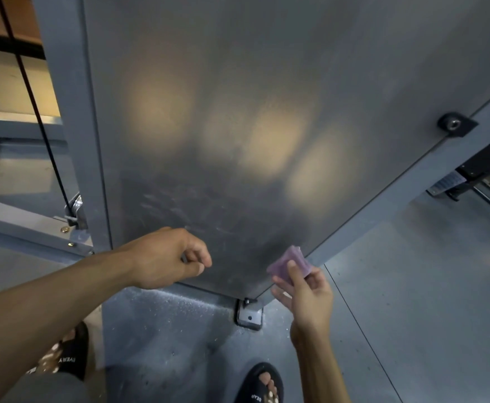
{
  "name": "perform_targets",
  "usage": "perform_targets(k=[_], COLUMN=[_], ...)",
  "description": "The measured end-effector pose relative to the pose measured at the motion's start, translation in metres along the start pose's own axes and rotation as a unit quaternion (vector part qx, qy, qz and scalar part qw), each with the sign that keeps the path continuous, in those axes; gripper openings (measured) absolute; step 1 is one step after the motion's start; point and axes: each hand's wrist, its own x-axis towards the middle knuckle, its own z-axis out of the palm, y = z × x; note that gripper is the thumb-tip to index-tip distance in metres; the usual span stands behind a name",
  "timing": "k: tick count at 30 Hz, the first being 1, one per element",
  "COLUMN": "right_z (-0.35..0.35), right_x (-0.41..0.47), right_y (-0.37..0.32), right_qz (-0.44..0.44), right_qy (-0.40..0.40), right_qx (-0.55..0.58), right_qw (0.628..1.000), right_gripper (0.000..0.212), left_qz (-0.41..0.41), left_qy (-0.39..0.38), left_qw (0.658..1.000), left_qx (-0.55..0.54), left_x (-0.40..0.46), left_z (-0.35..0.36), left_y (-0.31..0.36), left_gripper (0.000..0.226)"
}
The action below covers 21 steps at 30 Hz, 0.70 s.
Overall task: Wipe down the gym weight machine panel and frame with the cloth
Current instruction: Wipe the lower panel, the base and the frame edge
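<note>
Panel [267, 112] dead ahead, frame [66, 112] running up its left edge, cable [34, 112] further left. Left hand [168, 257] hangs before the panel's lower left; right hand [305, 298] sits right of it, cloth [291, 261] in its fingertips by the bottom corner (bracket [249, 317] just below). Sandalled feet [259, 385] nearest on the floor [412, 286].
</note>
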Motion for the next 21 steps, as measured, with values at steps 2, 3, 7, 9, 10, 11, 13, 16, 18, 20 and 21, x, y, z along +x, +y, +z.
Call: perform_targets(k=[2,3,7,9,10,11,13,16,18,20,21], right_z=[0.002,0.004,0.005,0.002,0.001,0.001,0.009,0.034,0.051,0.065,0.069], right_x=[0.004,0.006,0.01,0.013,0.016,0.018,0.02,0.021,0.025,0.024,0.022], right_y=[-0.007,-0.008,-0.018,-0.023,-0.022,-0.021,-0.02,-0.017,-0.01,-0.003,-0.001], right_qz=[-0.063,-0.101,-0.236,-0.275,-0.282,-0.285,-0.304,-0.318,-0.306,-0.296,-0.302], right_qy=[0.01,0.016,0.114,0.158,0.173,0.183,0.198,0.202,0.18,0.165,0.164], right_qx=[-0.09,-0.142,-0.289,-0.287,-0.28,-0.276,-0.264,-0.219,-0.178,-0.15,-0.148], right_qw=[0.994,0.985,0.921,0.904,0.901,0.899,0.894,0.9,0.918,0.929,0.927], right_gripper=[0.023,0.026,0.026,0.024,0.023,0.022,0.02,0.023,0.023,0.02,0.019], left_qz=[0.003,0.006,0.014,0.017,0.019,0.02,0.021,0.025,0.028,0.027,0.027], left_qy=[0.006,0.008,0.004,0.002,0.001,0.002,0.003,0.004,0.004,0.003,0.001], left_qw=[1.0,1.0,1.0,1.0,1.0,1.0,1.0,1.0,1.0,1.0,1.0], left_qx=[-0.003,-0.003,0.001,0.001,0.002,0.002,0.002,0.004,0.0,-0.004,-0.006], left_x=[-0.001,-0.001,0.001,0.002,0.002,0.002,0.002,0.003,0.004,0.004,0.004], left_z=[-0.001,-0.001,0.0,-0.001,-0.001,-0.001,-0.002,-0.002,-0.001,0.0,0.0], left_y=[-0.001,-0.001,-0.003,-0.004,-0.005,-0.005,-0.006,-0.005,-0.004,-0.005,-0.005], left_gripper=[0.011,0.011,0.011,0.011,0.011,0.011,0.011,0.011,0.012,0.012,0.013])
